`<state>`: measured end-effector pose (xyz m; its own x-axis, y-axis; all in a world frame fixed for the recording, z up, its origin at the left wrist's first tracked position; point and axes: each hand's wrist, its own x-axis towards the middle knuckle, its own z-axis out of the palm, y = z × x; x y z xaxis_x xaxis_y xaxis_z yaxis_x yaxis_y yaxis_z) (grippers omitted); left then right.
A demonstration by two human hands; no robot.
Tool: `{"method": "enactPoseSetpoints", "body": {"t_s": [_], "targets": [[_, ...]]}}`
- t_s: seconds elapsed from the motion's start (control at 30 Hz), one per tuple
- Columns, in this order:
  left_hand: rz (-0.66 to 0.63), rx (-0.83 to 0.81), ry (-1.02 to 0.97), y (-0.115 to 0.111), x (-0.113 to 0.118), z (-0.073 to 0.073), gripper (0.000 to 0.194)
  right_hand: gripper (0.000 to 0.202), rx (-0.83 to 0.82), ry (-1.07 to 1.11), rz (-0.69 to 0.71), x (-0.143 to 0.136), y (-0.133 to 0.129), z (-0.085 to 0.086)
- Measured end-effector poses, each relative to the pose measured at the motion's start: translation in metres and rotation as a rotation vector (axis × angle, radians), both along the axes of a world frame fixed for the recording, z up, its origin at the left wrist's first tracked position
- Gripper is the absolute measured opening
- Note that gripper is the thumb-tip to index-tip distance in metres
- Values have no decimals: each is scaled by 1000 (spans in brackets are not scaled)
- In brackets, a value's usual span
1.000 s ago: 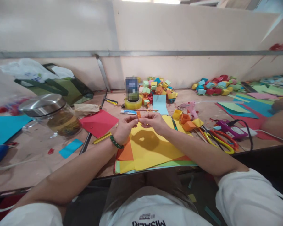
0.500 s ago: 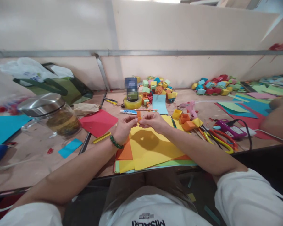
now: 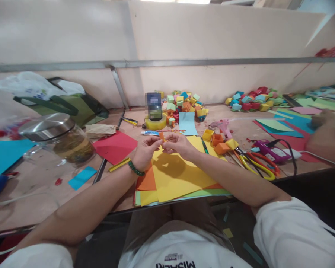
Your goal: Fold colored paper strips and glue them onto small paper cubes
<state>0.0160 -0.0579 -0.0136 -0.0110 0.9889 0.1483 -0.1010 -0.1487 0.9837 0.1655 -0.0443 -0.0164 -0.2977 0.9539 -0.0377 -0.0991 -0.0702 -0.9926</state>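
Observation:
Between my two hands is a small orange piece of folded paper (image 3: pixel 161 136), held up above the stack. My left hand (image 3: pixel 146 149), with a green bead bracelet at the wrist, pinches it from the left. From the right, my right hand (image 3: pixel 180 145) closes thumb and fingers on its other side. Fingers partly cover the piece, so its full shape is hidden. Below lie yellow paper sheets (image 3: pixel 181 173) over orange and green ones. Several small open paper boxes, among them an orange box (image 3: pixel 217 140), stand right of my right hand.
Glass jar (image 3: pixel 72 143) and red paper (image 3: pixel 115 146) are on the left. Behind stand a tape roll (image 3: pixel 155 123) and a heap of paper cubes (image 3: pixel 185 104). Scissors (image 3: pixel 257 167), a pink glue gun (image 3: pixel 225 128) and a purple power strip (image 3: pixel 273 152) lie right, near another person's hand (image 3: pixel 325 121).
My fingers have shifted slightly around the orange paper, with the right-hand fingers more spread. The other person's hand at the right has moved. The view has shifted a little.

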Motion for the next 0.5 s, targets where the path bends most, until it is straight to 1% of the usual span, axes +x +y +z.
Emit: {"method": "enactPoseSetpoints", "body": {"t_s": [0.13, 0.23, 0.37, 0.5], "targets": [[-19, 66, 44, -1, -1, 3, 27, 20, -5, -74, 103, 5, 3, 2], [-31, 80, 64, -3, -1, 6, 24, 23, 56, -74, 146, 7, 4, 2], [-23, 75, 73, -4, 0, 6, 25, 26, 181, -67, 107, 3, 1, -3], [-37, 61, 51, 1, -1, 3, 28, 25, 257, -114, 42, -1, -2, -6]]}}
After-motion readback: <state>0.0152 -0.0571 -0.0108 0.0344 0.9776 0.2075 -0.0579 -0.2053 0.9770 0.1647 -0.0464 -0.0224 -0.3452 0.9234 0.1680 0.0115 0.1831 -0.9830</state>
